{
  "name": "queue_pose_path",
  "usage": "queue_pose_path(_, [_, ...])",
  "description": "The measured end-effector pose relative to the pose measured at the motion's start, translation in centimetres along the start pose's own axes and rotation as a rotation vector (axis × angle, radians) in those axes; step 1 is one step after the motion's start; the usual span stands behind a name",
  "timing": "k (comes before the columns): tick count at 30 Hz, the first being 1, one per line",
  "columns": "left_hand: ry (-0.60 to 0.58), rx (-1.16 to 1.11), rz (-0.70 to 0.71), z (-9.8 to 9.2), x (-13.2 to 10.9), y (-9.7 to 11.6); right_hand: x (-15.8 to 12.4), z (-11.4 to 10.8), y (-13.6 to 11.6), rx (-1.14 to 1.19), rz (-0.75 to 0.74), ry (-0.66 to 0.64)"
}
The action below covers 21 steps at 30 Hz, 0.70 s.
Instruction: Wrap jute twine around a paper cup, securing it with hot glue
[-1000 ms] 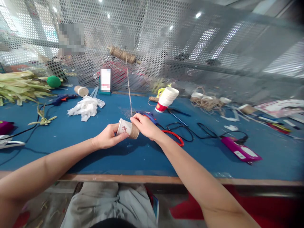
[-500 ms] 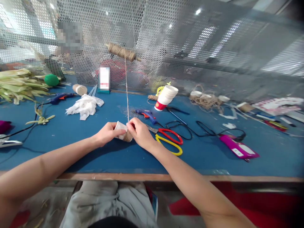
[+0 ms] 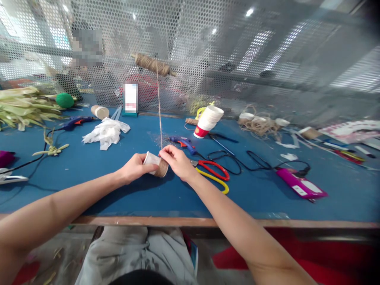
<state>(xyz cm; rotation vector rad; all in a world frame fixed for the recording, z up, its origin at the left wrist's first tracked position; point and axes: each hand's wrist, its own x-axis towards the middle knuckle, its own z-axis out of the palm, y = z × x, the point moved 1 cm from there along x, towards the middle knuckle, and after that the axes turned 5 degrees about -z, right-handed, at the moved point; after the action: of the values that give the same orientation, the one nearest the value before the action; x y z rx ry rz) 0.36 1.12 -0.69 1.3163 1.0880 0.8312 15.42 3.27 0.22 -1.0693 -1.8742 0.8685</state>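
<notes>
My left hand (image 3: 135, 168) is closed around a white paper cup (image 3: 151, 159) tipped on its side, its mouth toward the left. Brown twine (image 3: 162, 169) is wrapped around the cup's right end. My right hand (image 3: 175, 160) pinches the twine strand (image 3: 159, 114) where it meets the cup. From there the strand runs taut up to a twine spool (image 3: 152, 65) on a stick against the perforated screen. Close to my right hand lie scissors (image 3: 213, 170) with one red and one yellow handle, their blades partly hidden by the hand.
Behind my hands is a blue glue gun (image 3: 184, 143); a stack of paper cups (image 3: 208, 120) leans beyond it. A crumpled white plastic bag (image 3: 107, 132) lies left. Right are black cables and a purple power strip (image 3: 300, 184). Corn husks (image 3: 26, 105) fill the far left.
The cup has turned a little in my left hand, and more of its twine-wrapped end shows. My right hand has shifted slightly, still pinching the taut strand.
</notes>
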Motion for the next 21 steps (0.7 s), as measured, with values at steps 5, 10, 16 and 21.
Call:
queue_pose_path(5, [0.006, 0.057, 0.037, 0.0, 0.1, -0.3, -0.2, 0.3, -0.1, -0.017, -0.008, -0.014])
queue_pose_path(10, [0.013, 0.093, 0.049, -0.1, 0.2, -0.6, -0.2, 0.2, -0.1, -0.030, -0.004, -0.026])
queue_pose_path(16, [0.011, 0.069, 0.050, -0.1, 0.3, -0.7, 0.2, -0.3, 0.1, 0.025, -0.025, -0.025])
queue_pose_path(21, [-0.034, 0.002, 0.039, 0.1, 0.1, -0.4, 1.9, -4.2, 0.5, -0.320, -0.044, 0.207])
